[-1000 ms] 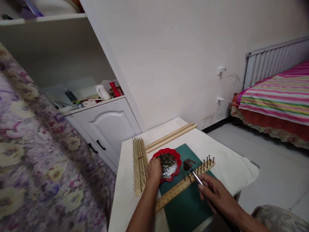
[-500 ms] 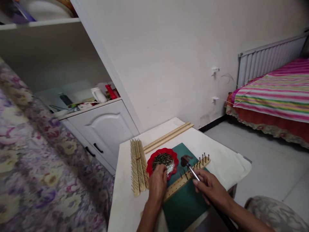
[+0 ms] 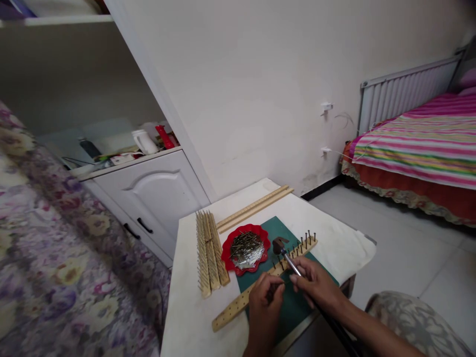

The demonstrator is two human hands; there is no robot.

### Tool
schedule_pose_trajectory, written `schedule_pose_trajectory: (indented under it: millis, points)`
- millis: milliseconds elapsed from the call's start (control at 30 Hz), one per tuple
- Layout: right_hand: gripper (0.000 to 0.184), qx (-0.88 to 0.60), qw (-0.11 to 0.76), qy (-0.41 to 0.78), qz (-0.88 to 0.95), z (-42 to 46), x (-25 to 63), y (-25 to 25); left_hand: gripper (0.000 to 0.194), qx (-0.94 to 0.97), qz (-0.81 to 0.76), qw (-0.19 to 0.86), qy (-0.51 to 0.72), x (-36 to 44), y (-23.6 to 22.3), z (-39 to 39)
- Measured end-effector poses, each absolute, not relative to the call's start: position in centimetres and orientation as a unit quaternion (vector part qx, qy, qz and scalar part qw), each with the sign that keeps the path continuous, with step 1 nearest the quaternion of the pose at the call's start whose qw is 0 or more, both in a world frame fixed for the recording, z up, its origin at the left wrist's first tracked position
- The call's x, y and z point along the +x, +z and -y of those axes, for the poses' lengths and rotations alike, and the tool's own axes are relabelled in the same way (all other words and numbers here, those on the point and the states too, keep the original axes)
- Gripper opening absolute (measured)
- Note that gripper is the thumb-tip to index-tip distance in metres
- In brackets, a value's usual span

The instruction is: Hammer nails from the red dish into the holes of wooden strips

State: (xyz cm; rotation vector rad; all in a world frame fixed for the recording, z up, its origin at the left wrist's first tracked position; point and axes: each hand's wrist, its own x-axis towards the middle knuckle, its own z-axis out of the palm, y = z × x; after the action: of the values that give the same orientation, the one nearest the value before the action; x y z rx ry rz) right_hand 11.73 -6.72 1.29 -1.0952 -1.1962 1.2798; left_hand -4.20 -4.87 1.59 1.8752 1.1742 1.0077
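Note:
My right hand (image 3: 318, 283) is wrapped round a claw hammer (image 3: 279, 245), its metal head tilted up over the drilled wooden strip (image 3: 233, 308). Dark nails (image 3: 307, 239) stand in several holes at the strip's far right end. My left hand (image 3: 265, 301) is closed in a pinch above the strip's middle, close to my right fingers. A thin nail (image 3: 285, 282) shows faintly at its fingertips. Beyond the strip, a red scalloped bowl (image 3: 227, 250) holds a heap of dark and silver nails (image 3: 247, 249). Under the strip lies a green mat (image 3: 275, 225).
Several wooden strips (image 3: 210, 253) bristling with nails lie on the left of the white table (image 3: 330, 223). Two bare strips (image 3: 256, 208) lie along its back. A white cabinet (image 3: 152, 196) and floral curtain (image 3: 74, 258) stand left; a bed (image 3: 420, 148) stands right.
My left hand has left the red bowl and come right and nearer, to above the drilled strip by my right hand. The hammer stays in my right hand. The view has shifted slightly.

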Motion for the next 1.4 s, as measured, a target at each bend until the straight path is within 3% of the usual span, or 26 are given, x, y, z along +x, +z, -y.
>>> schedule_pose_trajectory:
  millis: [167,367,600,1100,1400]
  points:
    - [0.016,-0.448,0.512,0.54,0.496,6.9,11.4,1.7,0.023,0.623,-0.482,0.445,0.427,-4.4,0.7,4.1]
    - [0.015,-0.473,0.537,0.508,0.479,6.9,12.1,2.1,0.017,0.7,-0.485,0.306,0.425,-4.8,0.3,2.0]
    - [0.015,-0.479,0.529,0.512,0.478,7.1,12.3,2.4,0.014,0.757,-0.482,0.236,0.372,-4.4,-0.9,1.3]
    - [0.013,-0.476,0.51,0.521,0.492,7.2,12.3,2.2,0.014,0.788,-0.51,0.163,0.304,-3.8,-0.8,1.2]
    - [0.01,-0.46,0.452,0.543,0.537,8.3,12.4,2.7,0.016,0.77,-0.535,0.162,0.309,-3.4,-1.7,1.2]
